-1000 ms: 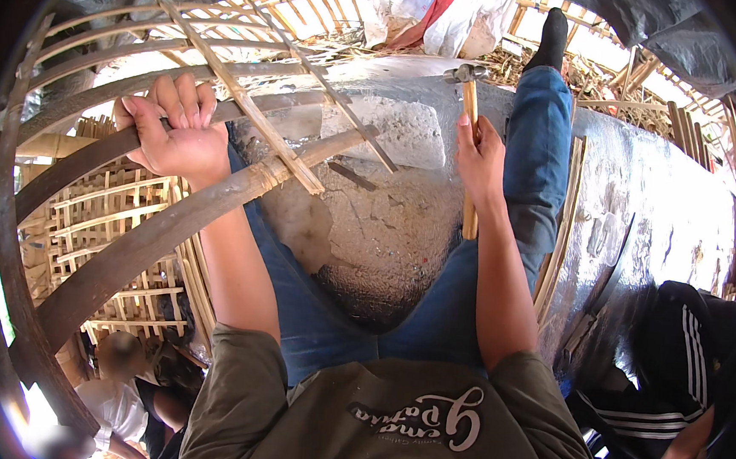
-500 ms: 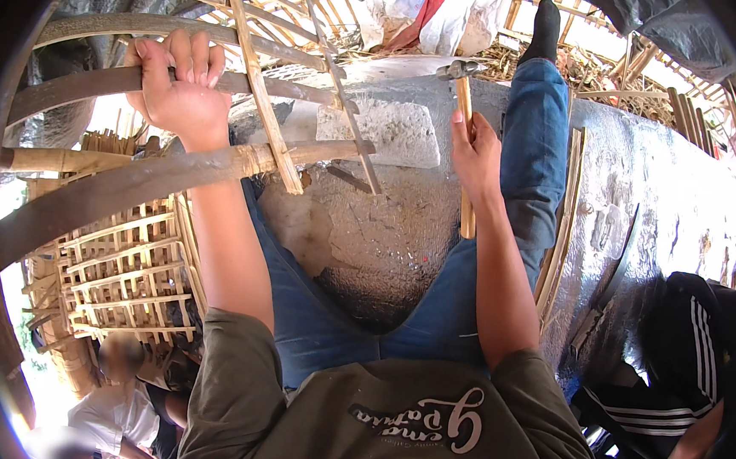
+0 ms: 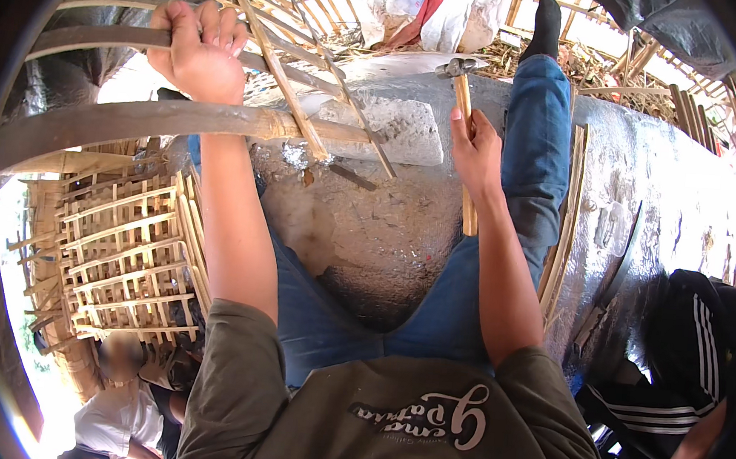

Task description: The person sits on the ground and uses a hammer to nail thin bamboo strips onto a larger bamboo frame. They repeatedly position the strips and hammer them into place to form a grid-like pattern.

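The left grip (image 3: 197,54) is closed round a dark slat (image 3: 100,37) of the bamboo frame (image 3: 270,62), far left, with the fingers curled and the thumb raised at the left side. The palm side faces up toward the view, and the left forearm (image 3: 234,220) runs almost straight out from the sleeve, passing beneath the frame's nearest slat (image 3: 93,129), which hides part of it near the wrist.

The right grip (image 3: 480,159) is wrapped round the wooden handle of a hammer (image 3: 468,207), near the middle of the scene. Its thumb lies along the left side of the handle, pointing far. The hammer's head sits at the far end, and the butt sticks out on the near side of the grip. The right forearm (image 3: 510,269) slants from the near right toward the far left.

Between the two grips lies a pale block (image 3: 413,135); the nearest slat's right end overlaps it in the view, and whether they touch cannot be told. The person's legs are spread, the right leg (image 3: 534,147) reaching far. On the right lies a blade (image 3: 617,272), near a co-worker (image 3: 692,354) in dark clothes. A lattice (image 3: 132,251) stands on the left.
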The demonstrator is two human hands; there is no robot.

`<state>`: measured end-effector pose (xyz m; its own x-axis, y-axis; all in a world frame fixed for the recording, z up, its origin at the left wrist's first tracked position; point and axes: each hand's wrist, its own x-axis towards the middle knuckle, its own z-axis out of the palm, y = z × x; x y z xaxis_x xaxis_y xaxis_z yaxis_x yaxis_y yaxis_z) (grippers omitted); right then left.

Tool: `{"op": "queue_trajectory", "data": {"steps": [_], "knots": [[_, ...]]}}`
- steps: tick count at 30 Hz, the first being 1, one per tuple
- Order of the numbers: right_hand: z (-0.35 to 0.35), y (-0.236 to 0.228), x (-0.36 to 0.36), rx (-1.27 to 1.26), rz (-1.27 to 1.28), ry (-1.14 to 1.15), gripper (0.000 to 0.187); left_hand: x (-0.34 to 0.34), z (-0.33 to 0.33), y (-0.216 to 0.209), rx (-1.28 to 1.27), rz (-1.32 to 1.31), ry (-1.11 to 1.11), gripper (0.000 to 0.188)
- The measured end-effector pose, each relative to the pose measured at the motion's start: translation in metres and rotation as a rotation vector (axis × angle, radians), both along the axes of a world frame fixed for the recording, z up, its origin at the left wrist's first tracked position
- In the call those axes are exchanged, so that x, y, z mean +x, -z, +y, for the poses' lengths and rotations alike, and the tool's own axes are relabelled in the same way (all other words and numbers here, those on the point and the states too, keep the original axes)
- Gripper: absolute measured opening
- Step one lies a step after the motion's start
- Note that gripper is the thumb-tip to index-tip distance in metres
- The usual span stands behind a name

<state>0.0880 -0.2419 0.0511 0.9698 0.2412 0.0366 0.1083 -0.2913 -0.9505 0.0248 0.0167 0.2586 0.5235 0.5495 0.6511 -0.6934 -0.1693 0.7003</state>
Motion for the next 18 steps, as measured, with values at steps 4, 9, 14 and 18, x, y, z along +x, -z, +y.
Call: {"op": "queue_trajectory", "data": {"steps": [4, 9, 14, 18], "knots": [[0.002, 0.006, -0.001, -0.016, -0.01, -0.005, 0.047, 0.009, -0.008, -0.002, -0.053, 0.071, -0.018, 0.01], [0.005, 0.002, -0.004, -0.064, 0.01, -0.029, 0.048, 0.018, -0.01, -0.007, -0.062, 0.146, 0.027, 0.015], [0.007, 0.005, -0.004, -0.084, -0.009, -0.03, 0.048, 0.021, 0.002, -0.005, -0.071, 0.137, 0.115, 0.022], [0.006, 0.006, -0.004, -0.055, -0.018, -0.025, 0.049, 0.019, -0.004, -0.003, -0.154, 0.124, 0.034, 0.023]]}}
